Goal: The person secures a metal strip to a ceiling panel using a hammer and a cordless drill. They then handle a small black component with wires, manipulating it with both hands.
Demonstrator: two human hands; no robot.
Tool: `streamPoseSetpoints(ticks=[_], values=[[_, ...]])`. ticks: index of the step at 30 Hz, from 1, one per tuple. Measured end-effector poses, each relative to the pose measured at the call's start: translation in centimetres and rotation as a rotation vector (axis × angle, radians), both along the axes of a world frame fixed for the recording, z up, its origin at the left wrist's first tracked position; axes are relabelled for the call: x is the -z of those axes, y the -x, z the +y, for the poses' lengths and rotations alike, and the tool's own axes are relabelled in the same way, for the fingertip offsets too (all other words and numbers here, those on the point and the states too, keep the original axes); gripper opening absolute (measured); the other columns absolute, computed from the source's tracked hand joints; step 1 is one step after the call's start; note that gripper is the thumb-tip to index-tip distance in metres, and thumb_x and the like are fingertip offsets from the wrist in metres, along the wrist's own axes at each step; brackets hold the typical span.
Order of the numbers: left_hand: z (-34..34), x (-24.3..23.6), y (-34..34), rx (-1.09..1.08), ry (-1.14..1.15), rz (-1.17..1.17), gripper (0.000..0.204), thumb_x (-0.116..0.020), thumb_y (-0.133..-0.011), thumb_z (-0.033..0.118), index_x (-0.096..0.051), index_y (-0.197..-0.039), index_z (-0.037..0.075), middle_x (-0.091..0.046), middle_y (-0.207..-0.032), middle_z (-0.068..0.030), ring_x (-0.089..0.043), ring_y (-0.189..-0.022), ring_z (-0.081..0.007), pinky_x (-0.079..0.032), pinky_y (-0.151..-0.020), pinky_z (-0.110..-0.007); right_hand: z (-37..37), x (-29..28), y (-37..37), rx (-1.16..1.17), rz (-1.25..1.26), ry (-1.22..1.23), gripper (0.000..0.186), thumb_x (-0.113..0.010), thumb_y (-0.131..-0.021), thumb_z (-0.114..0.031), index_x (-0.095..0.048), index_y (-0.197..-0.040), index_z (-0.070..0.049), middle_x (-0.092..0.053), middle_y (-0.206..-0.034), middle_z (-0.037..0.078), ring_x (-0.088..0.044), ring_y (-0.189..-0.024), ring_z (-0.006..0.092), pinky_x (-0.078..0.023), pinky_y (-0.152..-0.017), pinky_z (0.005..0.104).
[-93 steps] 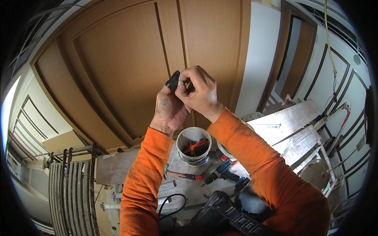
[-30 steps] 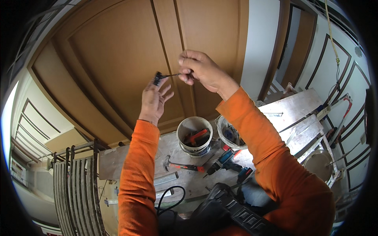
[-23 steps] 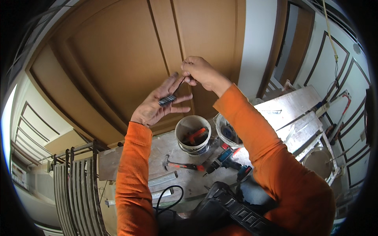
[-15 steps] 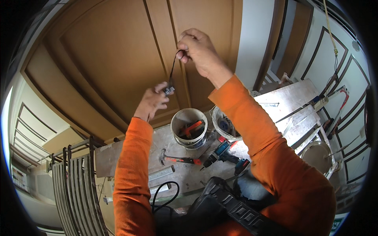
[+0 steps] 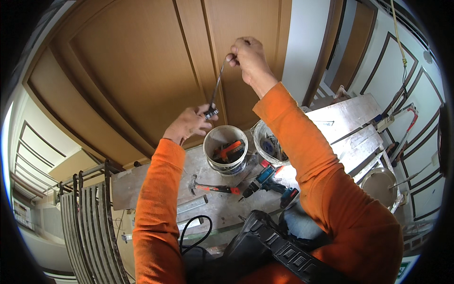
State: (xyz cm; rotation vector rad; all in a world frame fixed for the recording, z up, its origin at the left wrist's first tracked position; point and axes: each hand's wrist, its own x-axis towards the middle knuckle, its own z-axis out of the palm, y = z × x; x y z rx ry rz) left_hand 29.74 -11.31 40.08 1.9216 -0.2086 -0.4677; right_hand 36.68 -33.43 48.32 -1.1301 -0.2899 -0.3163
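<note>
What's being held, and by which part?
Right hand pinches a dark cord by its upper end; left hand holds the small dark piece below.

left sleeve (image 5: pixel 158 213) and right sleeve (image 5: pixel 321 182): bright orange, long, soft-looking cloth, creased | hands: left (image 5: pixel 185 125), right (image 5: pixel 251 60), both bare | strap (image 5: pixel 294 258): black, broad, raised rectangular pattern | trouser leg (image 5: pixel 302 222): faded blue, partly hidden

A: Lighting?
B: Uneven. Strong glare whitens the pale, flat plank (image 5: pixel 347 108) at right; the tall brown wooden panelling (image 5: pixel 132 61) is moderately lit.
A: Sharpness?
B: Small black ridged object (image 5: pixel 211 112) at the bare left hand (image 5: pixel 189 124) is soft, its detail indistinct.
A: Distortion?
B: Fisheye curvature bends the panelling's edges; black vignetting rings the view, with bluish-white flare at the left rim.
</note>
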Motion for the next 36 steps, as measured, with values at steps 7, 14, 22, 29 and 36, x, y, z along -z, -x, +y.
streamPoseSetpoints(ticks=[7, 14, 22, 29, 36], values=[[2.4, 0.9, -0.8, -0.539, -0.779, -0.778, 0.029, -0.058, -0.09, 0.02, -0.076, -0.113, 0.016, -0.074, -0.093, -0.0173, -0.072, -0.086, -0.0325, -0.057, -0.075, -0.042, -3.2, -2.6, -0.3, 0.166, -0.008, -0.177, 0.009, -0.05, -0.096, -0.004, -0.052, -0.1, 0.004, -0.055, -0.08, 0.009, -0.059, -0.057, 0.0197, -0.044, -0.049, 0.0312], [3.6, -1.3, -1.8, -0.566, 0.666, -0.492, 0.03, -0.054, -0.104, 0.025, -0.068, -0.123, 0.007, -0.076, -0.107, -0.0082, -0.074, -0.097, -0.0234, -0.058, -0.086, -0.035, -4.1, -0.2, -1.8, 0.346, 0.07, 0.601, 0.016, -0.054, -0.093, -0.013, -0.065, -0.094, -0.002, -0.062, -0.079, 0.014, -0.067, -0.072, 0.0264, -0.054, -0.067, 0.0377], [1.7, -3.6, -0.7, -0.405, 0.427, -0.705, 0.056, -0.067, -0.098, 0.024, -0.049, -0.146, 0.002, -0.065, -0.13, -0.0108, -0.058, -0.125, -0.0178, -0.043, -0.11, -0.033, 2.0, 0.3, 1.8, -0.196, -0.446, 0.701, 0.044, -0.071, -0.094, -0.038, -0.068, -0.122, -0.004, -0.074, -0.107, 0.013, -0.067, -0.106, 0.0198, -0.049, -0.098, 0.0358], [1.7, -4.7, -0.3, -0.342, 0.575, -0.729, 0.062, -0.072, -0.095, 0.018, -0.045, -0.148, 0.001, -0.063, -0.133, -0.0144, -0.058, -0.126, -0.0216, -0.042, -0.112, -0.036, 4.7, 1.2, 3.0, -0.573, -0.246, 0.55, 0.023, -0.073, -0.095, -0.025, -0.067, -0.097, -0.002, -0.067, -0.083, 0.002, -0.063, -0.077, 0.0125, -0.052, -0.074, 0.0309], [2.1, -3.6, 1.2, 0.099, 0.825, -0.194, 0.087, -0.074, -0.09, 0.028, -0.026, -0.16, 0.012, -0.052, -0.148, -0.013, -0.051, -0.134, -0.029, -0.044, -0.109, -0.055, 3.6, 0.3, 3.8, -0.088, -0.44, 0.998, 0.014, -0.068, -0.093, -0.02, -0.064, -0.094, -0.006, -0.067, -0.081, 0.006, -0.066, -0.076, 0.0226, -0.051, -0.068, 0.0373]])
